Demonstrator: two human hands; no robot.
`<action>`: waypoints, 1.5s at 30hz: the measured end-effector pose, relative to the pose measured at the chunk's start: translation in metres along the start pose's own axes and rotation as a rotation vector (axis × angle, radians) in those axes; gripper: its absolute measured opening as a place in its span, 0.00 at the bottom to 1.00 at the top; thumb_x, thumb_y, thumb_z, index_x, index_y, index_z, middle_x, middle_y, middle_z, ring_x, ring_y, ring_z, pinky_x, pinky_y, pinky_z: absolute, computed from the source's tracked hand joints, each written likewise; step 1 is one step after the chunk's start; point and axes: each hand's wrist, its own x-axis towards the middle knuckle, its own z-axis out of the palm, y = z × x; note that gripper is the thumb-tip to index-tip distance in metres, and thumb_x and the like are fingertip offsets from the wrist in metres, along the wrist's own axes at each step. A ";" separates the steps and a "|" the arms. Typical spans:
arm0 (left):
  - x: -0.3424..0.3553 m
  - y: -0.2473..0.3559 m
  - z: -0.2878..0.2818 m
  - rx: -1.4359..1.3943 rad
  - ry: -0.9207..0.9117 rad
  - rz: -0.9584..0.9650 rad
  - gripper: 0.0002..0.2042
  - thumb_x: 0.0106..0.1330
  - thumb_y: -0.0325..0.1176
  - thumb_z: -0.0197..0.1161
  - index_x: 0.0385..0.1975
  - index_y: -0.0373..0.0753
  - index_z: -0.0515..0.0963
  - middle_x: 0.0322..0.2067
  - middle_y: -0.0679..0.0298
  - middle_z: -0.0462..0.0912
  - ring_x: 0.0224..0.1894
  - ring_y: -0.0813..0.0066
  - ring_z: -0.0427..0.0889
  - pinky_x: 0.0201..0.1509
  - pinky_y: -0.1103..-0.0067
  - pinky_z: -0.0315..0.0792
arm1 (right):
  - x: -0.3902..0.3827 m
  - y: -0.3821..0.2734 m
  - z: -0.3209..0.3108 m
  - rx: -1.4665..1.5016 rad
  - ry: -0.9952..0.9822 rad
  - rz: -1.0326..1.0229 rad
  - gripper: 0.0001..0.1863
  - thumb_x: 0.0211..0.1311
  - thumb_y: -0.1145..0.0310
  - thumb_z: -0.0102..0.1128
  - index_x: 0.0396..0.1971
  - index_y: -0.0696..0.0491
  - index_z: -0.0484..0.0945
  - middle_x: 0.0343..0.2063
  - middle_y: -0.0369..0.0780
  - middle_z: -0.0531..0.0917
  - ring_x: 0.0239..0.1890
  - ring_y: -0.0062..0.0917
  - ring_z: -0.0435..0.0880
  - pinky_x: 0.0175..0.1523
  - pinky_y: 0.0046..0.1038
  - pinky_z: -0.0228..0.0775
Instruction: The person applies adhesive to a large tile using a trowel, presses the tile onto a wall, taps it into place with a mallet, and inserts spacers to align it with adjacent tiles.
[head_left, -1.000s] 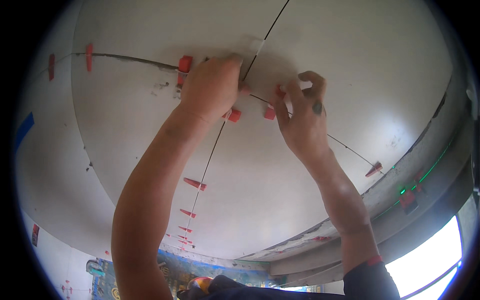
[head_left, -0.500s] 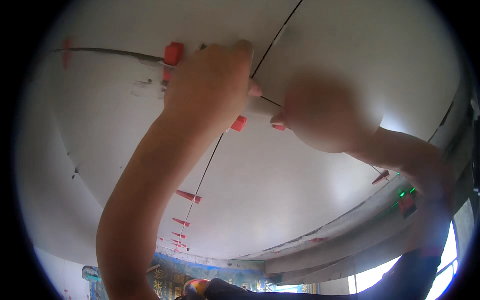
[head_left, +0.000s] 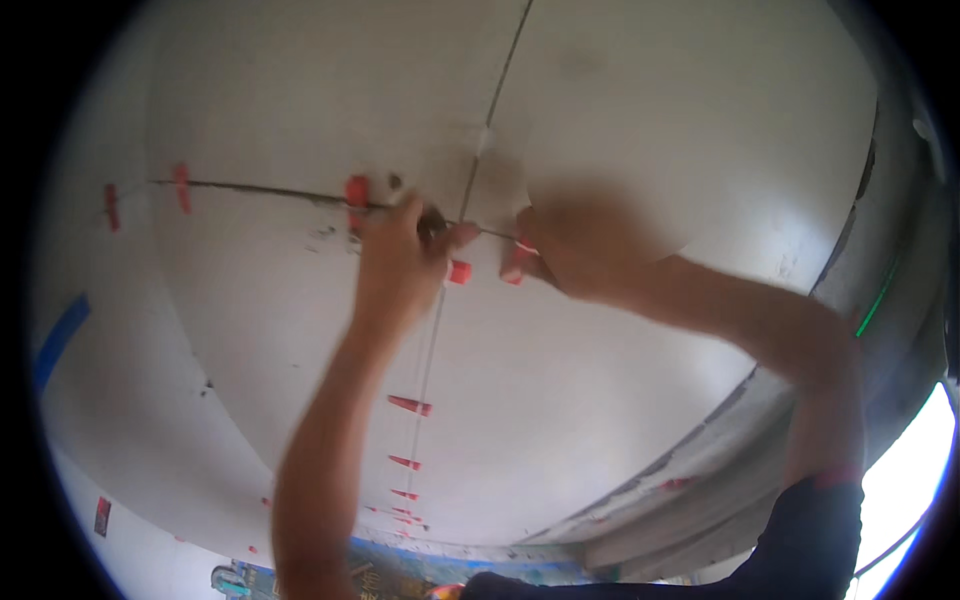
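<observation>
Large pale tiles (head_left: pixel 580 400) with dark joints between them fill most of the view. My left hand (head_left: pixel 392 275) is by the crossing of the joints, its thumb and forefinger apart with a dark patch between them. Left of its fingertips is a red wedge (head_left: pixel 357 190) at the horizontal joint; another red wedge (head_left: pixel 460 272) sits just below its thumb. My right hand (head_left: pixel 595 255), blurred, pinches a red tile-levelling wedge (head_left: pixel 516 262) against the joint to the right of the crossing. Its back and knuckles hide part of the tile.
More red wedges (head_left: pixel 410 405) run in a row down the lower joint. Two red wedges (head_left: pixel 182 188) stand at the far left. Blue tape (head_left: pixel 62 340) sticks to the left side. A grey ledge (head_left: pixel 690 500) and a bright window (head_left: pixel 915 480) lie at right.
The view has shifted, with both hands appearing smaller and lower. My left hand has turned, its thumb and forefinger spreading apart. My right hand is closer to the crossing, with the red wedge more visible.
</observation>
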 end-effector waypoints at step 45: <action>0.007 0.057 -0.033 -0.311 -0.082 -0.192 0.12 0.71 0.33 0.55 0.44 0.32 0.80 0.23 0.69 0.75 0.24 0.83 0.68 0.30 0.82 0.65 | -0.011 0.028 0.007 -0.048 0.685 -0.124 0.11 0.61 0.65 0.63 0.34 0.56 0.74 0.31 0.40 0.75 0.24 0.34 0.81 0.27 0.32 0.76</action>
